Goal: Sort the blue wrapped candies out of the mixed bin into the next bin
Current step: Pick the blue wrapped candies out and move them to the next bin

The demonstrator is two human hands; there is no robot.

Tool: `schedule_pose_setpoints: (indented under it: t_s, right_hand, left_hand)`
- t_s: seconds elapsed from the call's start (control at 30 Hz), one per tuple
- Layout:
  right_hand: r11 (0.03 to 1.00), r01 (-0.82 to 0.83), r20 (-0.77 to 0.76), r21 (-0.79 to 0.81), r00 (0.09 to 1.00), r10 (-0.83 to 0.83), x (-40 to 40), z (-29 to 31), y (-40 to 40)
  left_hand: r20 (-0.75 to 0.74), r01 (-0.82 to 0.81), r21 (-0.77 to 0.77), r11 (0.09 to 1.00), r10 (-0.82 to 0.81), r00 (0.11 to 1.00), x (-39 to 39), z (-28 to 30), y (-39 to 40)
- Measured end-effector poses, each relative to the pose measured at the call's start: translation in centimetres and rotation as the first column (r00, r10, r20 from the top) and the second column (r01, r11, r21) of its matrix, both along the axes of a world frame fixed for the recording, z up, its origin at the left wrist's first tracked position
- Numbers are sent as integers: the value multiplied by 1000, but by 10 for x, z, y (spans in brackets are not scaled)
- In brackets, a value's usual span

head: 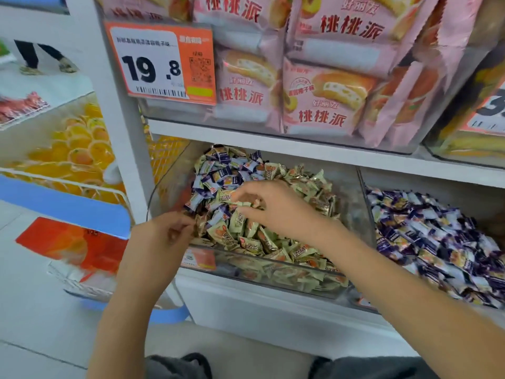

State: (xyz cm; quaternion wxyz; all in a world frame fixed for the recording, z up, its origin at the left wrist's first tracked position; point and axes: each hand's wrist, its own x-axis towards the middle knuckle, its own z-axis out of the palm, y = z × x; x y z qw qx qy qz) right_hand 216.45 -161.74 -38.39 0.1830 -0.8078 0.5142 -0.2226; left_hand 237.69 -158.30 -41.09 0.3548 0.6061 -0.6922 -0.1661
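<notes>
On the shelf, the mixed bin (273, 258) is heaped to its rim; both hands' fingers (240, 196) pinch candies (235, 222).

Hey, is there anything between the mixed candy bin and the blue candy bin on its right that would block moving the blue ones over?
Only the clear divider wall between the mixed bin and the next bin. Both look open on top, so candies should lift over it. The right hand is among the blue wrapped candies.

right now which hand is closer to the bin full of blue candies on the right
Right. The right hand is over the middle of the mixed bin, beside the blue-candy bin; the left hand is at the mixed bin's far-left corner.
</notes>
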Motion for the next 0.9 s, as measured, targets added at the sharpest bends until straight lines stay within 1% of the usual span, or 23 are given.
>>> schedule_pose_setpoints:
  t_s: [0.07, 0.1, 0.17, 0.2, 0.23, 0.3, 0.37, 0.43, 0.5, 0.53, 0.6, 0.67, 0.7, 0.73, 0.77, 0.8, 0.83, 0.87, 0.9]
  right_hand:
    - [990, -128, -86, 64, 987, 133, 33, -12, -32]
    - [979, -177, -160, 105, 968, 193, 45, -19, -46]
    - [955, -227, -344, 193, 896, 282, 63, -30, -65]
    - [949, -235, -399, 211, 866, 303, 67, -34, -70]
    - [947, -242, -393, 213, 866, 310, 68, -37, -73]
    - [947, -227, -250, 228, 926, 283, 62, -37, -76]
    - [953, -174, -117, 248, 971, 208, 54, -31, -81]
    - [958, -129, -58, 255, 987, 149, 55, -23, -90]
    - [972, -118, -53, 203, 990, 131, 65, -14, -98]
    - [978, -123, -79, 168, 987, 138, 72, -13, -103]
    - [980, -140, -222, 140, 960, 169, 83, -16, -110]
    - [970, -161, -384, 185, 896, 222, 88, -29, -111]
    - [961, -174, -434, 217, 864, 255, 89, -36, -109]
    - [958, -196, -459, 208, 846, 273, 88, -42, -107]
    - [959, -223, -491, 175, 825, 281, 87, -45, -103]
    - [959, -263, -543, 104, 793, 276, 87, -50, -101]
    - [958, -286, -614, 32, 750, 244, 88, -52, -99]
    - [953, -301, -656, -37, 727, 204, 89, -54, -98]
    - [955, -290, -672, -65, 720, 173, 90, -53, -96]
  left_hand:
    - [23, -45, -4, 999, 45, 999, 7, 2, -1]
    - [18, -58, -8, 998, 58, 998, 10, 3, -1]
    - [10, -62, -6, 998, 62, 998, 15, 4, -2]
    - [12, -59, 3, 998, 59, 998, 18, 3, -1]
    - [18, -56, 16, 998, 56, 998, 22, 3, -2]
    - [26, -48, 43, 998, 47, 999, 29, 3, -1]
    - [32, -27, 39, 999, 26, 999, 35, 4, 0]
    - [35, -15, 23, 1000, 15, 999, 39, 4, 1]
    - [30, -16, 7, 1000, 15, 999, 39, 4, 1]
    - [32, -14, 1, 1000, 14, 999, 38, 4, 2]
    - [30, -12, 23, 1000, 11, 999, 36, 5, 3]
    - [18, -3, 52, 999, 3, 1000, 34, 5, 4]
    - [13, 4, 57, 998, -5, 1000, 34, 5, 4]
    - [10, 10, 57, 998, -10, 1000, 34, 4, 5]
    - [8, 12, 56, 998, -12, 1000, 34, 4, 5]
    - [7, 9, 56, 998, -9, 1000, 35, 4, 5]
    - [5, 4, 58, 998, -4, 1000, 35, 4, 4]
    - [3, 2, 61, 998, -2, 1000, 36, 3, 4]
    - [-2, 2, 63, 998, -2, 1000, 36, 2, 4]
